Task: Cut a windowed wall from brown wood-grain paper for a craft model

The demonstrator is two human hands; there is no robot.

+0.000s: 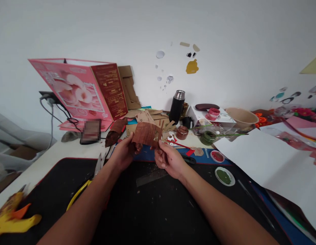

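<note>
Between my two hands, above the black mat, is a curved brown painted piece (pixel 145 133), which looks like cardboard with streaky paint. My left hand (pixel 124 151) grips its left end, thumb on the near face. The right end is pinched by my right hand (pixel 169 157), with its other fingers curled below. A similar brown rolled piece (pixel 116 132) lies beyond my left hand. Yellow-handled scissors (pixel 98 165) lie partly under my left forearm. Below the held piece, a clear ruler (pixel 150 178) rests on the mat.
A black mat (pixel 147 214) covers the front. Paint jars (pixel 182 132), a green paint lid (pixel 225 177) and a red paint lid (pixel 217 156) are at right. A black thermos (pixel 177 107) stands behind cardboard scraps (pixel 145 117). A pink bag (pixel 78 90) leans back left.
</note>
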